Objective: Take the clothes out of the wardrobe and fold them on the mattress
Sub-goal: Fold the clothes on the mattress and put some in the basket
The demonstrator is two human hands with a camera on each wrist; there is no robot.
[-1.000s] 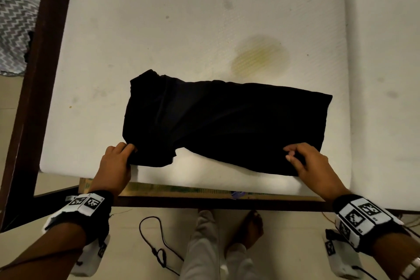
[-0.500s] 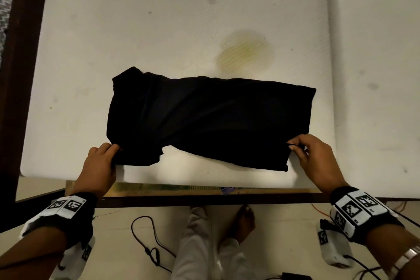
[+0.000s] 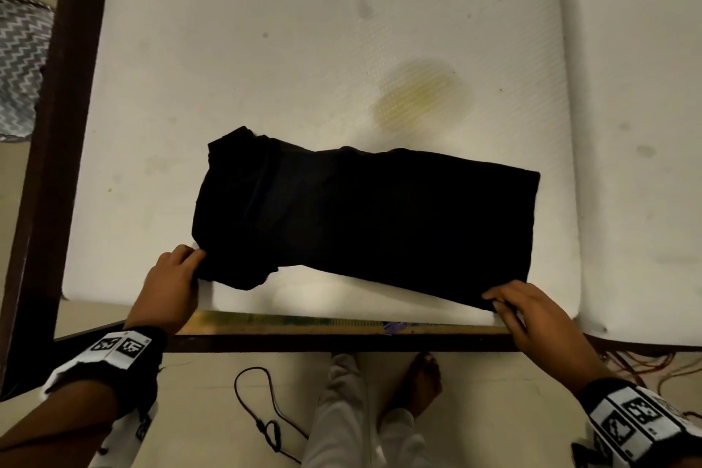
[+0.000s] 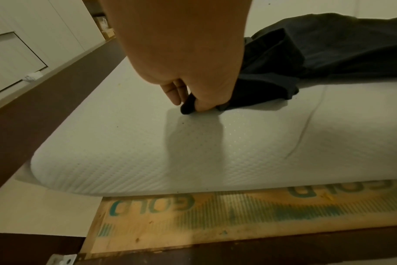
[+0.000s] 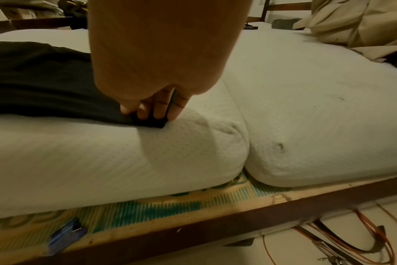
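Black garment (image 3: 364, 217), seemingly folded, pinched by hands.

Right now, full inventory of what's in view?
garment: 1, black, part-folded on the near edge of the left mattress
mattresses: 2, white, side by side; the left one has a yellow stain
bed frame: 1, dark wood, around the mattresses
cable: 1, black, on the floor
wires: several, orange, on the floor at right
cloth: 1, grey zigzag, far left
left hand: pinches the garment's near left corner
right hand: pinches its near right corner
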